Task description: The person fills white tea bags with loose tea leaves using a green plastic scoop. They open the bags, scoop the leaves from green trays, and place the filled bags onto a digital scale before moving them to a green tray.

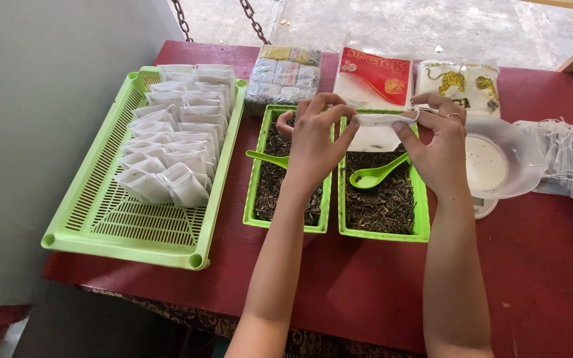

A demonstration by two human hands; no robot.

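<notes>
The left hand (pixel 313 136) hides part of the left tray's spoon (pixel 266 158). At three o'clock, the stack of empty filter bags (pixel 568 159) runs off the edge. The worktop (pixel 366 278) is cut off below.

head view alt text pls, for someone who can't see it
Two bare hands, left hand and right hand, hold a small white bag between them above two green trays of dark loose leaves. A large green tray of filled white bags sits to the left.
</notes>
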